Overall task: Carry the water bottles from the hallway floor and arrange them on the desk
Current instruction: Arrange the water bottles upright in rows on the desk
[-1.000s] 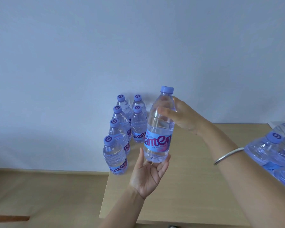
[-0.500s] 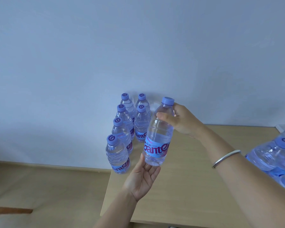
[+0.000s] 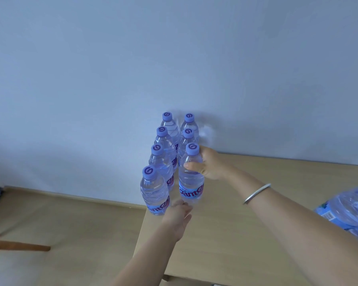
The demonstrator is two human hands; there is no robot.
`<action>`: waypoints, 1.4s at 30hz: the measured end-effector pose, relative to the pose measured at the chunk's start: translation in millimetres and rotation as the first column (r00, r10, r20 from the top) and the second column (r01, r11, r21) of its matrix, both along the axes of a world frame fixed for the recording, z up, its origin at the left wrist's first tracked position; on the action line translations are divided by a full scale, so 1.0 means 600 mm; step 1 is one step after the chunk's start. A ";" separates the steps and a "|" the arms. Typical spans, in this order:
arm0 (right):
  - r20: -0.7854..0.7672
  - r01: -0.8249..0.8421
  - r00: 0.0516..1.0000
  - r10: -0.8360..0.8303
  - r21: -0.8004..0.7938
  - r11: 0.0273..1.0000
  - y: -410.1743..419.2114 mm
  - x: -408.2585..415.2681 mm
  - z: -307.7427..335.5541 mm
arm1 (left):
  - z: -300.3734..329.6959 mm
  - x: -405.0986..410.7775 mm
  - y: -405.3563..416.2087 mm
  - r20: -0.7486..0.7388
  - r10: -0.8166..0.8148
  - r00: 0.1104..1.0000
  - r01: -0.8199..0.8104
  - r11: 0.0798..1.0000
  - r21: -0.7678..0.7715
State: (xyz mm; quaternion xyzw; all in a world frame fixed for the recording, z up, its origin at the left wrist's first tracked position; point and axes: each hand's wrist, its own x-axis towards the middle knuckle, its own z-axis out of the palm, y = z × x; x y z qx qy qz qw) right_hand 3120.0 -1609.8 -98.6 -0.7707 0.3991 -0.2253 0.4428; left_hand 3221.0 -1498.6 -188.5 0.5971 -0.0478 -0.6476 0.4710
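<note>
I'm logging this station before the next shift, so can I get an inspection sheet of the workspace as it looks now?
Surface: light wooden desk against a pale wall.
Job's things: six water bottles upright in two rows at the desk's left edge; a seventh bottle joining the right row.
Clutter: wrapped bottle pack at the right edge.
Hands: right hand grips the seventh bottle's shoulder; left hand is open at its base.
Cables: nothing seen.
Surroundings: wooden floor, brown wooden bar lower left.
</note>
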 end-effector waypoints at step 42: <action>0.011 0.028 1.000 -0.029 0.063 0.998 -0.044 0.016 -0.043 | 0.005 -0.018 -0.058 -0.125 0.239 0.963 -0.234 0.971 0.055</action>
